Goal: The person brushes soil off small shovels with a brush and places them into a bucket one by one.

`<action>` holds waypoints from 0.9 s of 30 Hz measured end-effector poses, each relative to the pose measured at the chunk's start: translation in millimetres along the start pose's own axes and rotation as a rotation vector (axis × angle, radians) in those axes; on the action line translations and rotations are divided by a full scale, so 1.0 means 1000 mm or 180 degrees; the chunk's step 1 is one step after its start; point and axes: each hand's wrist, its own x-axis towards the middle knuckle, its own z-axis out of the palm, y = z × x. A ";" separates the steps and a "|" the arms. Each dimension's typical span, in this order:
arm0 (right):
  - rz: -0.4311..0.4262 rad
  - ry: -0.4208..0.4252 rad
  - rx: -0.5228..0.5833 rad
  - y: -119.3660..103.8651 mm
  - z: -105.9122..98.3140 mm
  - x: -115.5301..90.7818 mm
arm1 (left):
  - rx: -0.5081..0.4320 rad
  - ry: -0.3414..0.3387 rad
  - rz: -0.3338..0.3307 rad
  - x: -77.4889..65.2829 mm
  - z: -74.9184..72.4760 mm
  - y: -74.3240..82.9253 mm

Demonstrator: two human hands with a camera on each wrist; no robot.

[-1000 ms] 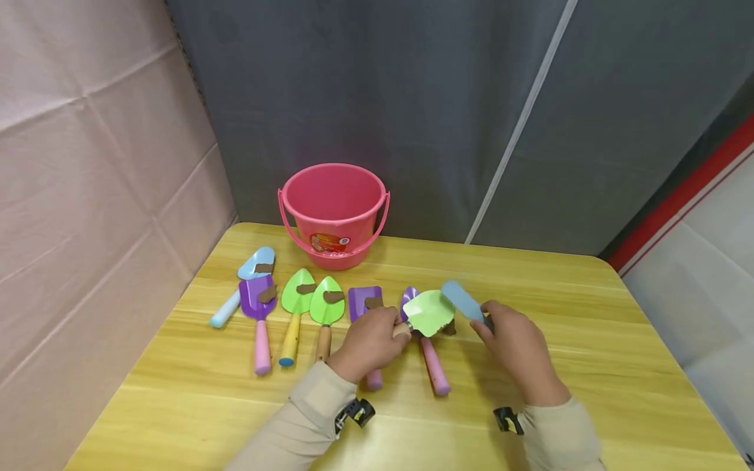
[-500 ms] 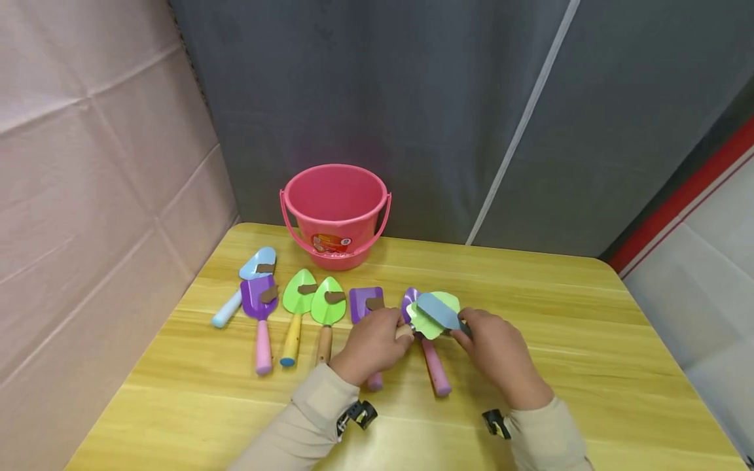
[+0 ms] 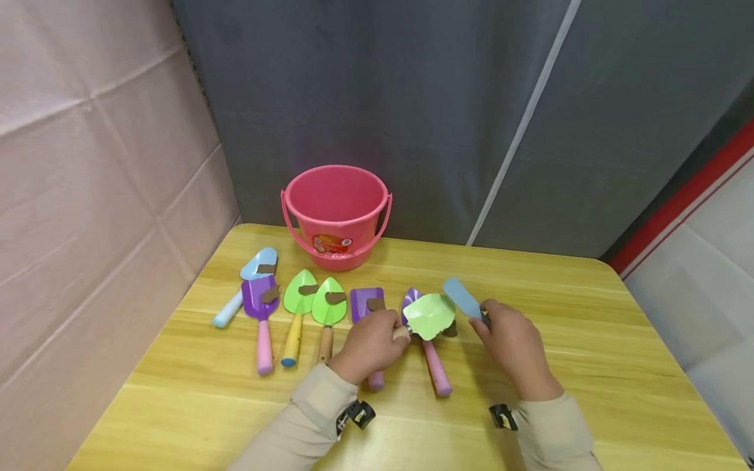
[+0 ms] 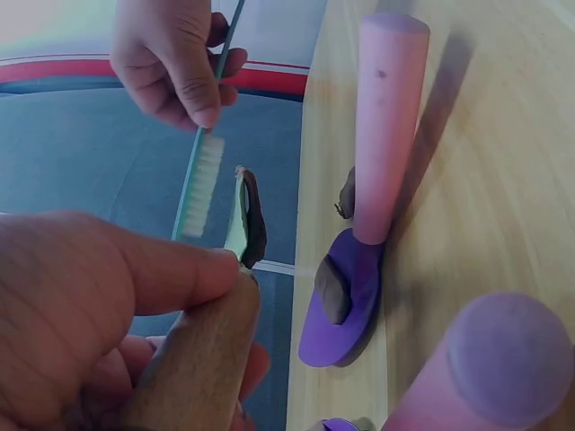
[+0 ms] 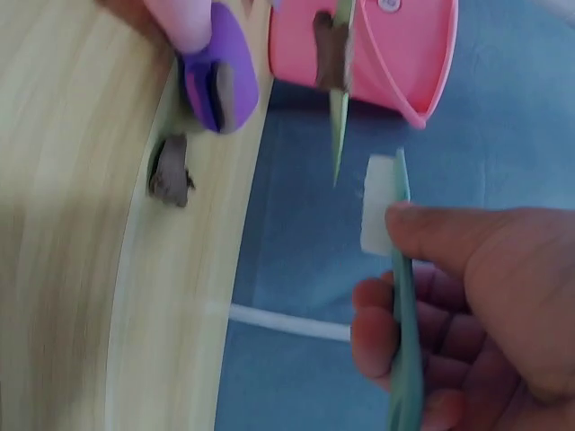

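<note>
My left hand point(image 3: 372, 343) grips the wooden handle point(image 4: 202, 350) of a green trowel point(image 3: 430, 316), its blade raised over the table. Seen edge-on in the left wrist view, the blade carries a brown lump point(image 4: 255, 224) on the side facing the table. With thumb and curled fingers my right hand point(image 3: 514, 347) holds a blue-green brush point(image 5: 406, 332) with white bristles point(image 5: 377, 205). The brush stands just right of the blade, with a small gap between them. Below the blade lies a purple trowel point(image 3: 436, 369) with a pink handle.
Several trowels lie in a row, including a purple one point(image 3: 259, 297), green ones point(image 3: 299, 294) and a light blue one point(image 3: 257, 264), with brown pieces on their blades. A pink bucket point(image 3: 336, 226) stands behind them. Another brown piece point(image 5: 171, 171) lies on the table point(image 3: 589, 340).
The brush swept left over the green blade, then back right, off it. The left hand and its trowel have hardly moved.
</note>
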 end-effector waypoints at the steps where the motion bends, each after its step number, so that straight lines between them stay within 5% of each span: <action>1: -0.0061 -0.0009 0.0001 -0.003 0.001 0.000 | -0.0004 0.0003 -0.0006 0.000 0.000 0.000; 11: -0.0609 -0.0185 -0.0045 -0.032 0.014 -0.006 | 0.0011 0.0054 0.0021 0.002 0.002 0.000; 27: 0.0087 0.0161 -0.0123 -0.002 0.008 0.002 | 0.0021 0.0068 0.0103 0.000 0.001 0.002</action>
